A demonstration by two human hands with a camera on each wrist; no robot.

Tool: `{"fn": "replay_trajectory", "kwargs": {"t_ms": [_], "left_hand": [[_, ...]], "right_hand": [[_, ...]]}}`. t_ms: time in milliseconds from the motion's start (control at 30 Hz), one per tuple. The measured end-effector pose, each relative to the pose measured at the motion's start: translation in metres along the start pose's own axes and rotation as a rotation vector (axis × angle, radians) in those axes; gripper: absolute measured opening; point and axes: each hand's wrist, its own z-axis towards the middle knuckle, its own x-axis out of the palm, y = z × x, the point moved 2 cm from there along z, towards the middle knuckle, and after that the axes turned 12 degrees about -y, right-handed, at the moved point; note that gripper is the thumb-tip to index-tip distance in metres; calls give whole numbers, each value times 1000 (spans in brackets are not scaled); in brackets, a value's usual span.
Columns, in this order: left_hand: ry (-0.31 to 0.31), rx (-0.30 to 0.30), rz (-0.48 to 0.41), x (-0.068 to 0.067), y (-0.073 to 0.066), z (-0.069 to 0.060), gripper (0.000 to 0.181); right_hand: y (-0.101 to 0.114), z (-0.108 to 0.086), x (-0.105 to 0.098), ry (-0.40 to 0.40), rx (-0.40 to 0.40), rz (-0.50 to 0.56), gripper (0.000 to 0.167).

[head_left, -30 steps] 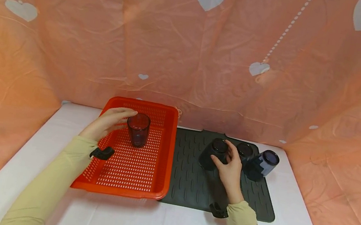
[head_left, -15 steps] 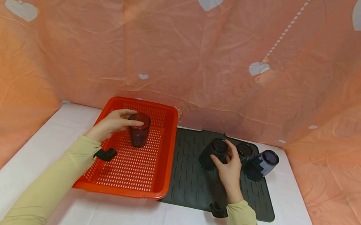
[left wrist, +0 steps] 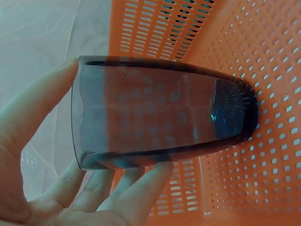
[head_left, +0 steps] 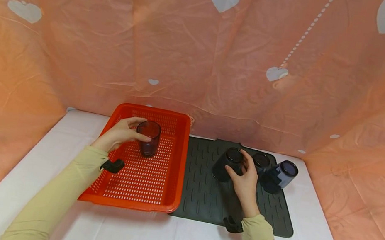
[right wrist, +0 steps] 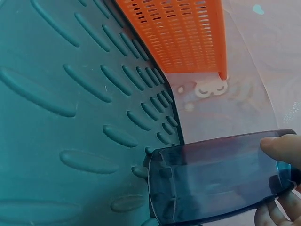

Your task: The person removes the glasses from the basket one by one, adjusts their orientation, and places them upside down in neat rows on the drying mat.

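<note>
In the orange basket (head_left: pixel 130 203) a dark tinted drinking glass (head_left: pixel 151 147) stands upright. My left hand (head_left: pixel 120 133) holds it near the rim. In the left wrist view the thumb touches the rim on one side and the fingers (left wrist: pixel 148 188) lie along the other. Over on the dark ribbed drying mat (head_left: pixel 199 196), another tinted glass (head_left: pixel 222 169) is upside down, its base upward. My right hand (head_left: pixel 246 183) grips that glass (right wrist: pixel 216 176) near its base, between thumb and fingers.
Two more upside-down glasses stand right of my right hand: one behind (head_left: pixel 260 161), partly hidden, and one at the mat's right edge (head_left: pixel 279 176). Basket and mat sit side by side on a white-covered table (head_left: pixel 136 237). An orange curtain (head_left: pixel 188 52) with hearts encloses the back and sides.
My left hand has moved in to the right, and its thumb has come round the front of the glass in the basket, below the rim. The right hand has stayed put.
</note>
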Motion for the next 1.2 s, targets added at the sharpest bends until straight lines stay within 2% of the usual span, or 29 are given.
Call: {"fn": "replay_trajectory", "kwargs": {"t_ms": [67, 333, 567, 767, 1067, 1200], "left_hand": [[-3, 8, 12, 0, 1, 0, 85], [-39, 34, 87, 3, 2, -1, 86], [-53, 24, 60, 3, 2, -3, 86], [-77, 46, 85, 4, 1, -3, 84], [-131, 66, 64, 8, 0, -4, 78], [-177, 82, 98, 8, -1, -6, 79]], "right_hand": [[-12, 3, 1, -5, 0, -5, 69], [-10, 2, 1, -22, 10, -9, 70], [-10, 2, 1, -16, 10, -2, 68], [-12, 3, 2, -12, 6, 12, 66], [-12, 3, 1, -25, 3, -14, 68], [-12, 3, 1, -23, 5, -22, 68]]}}
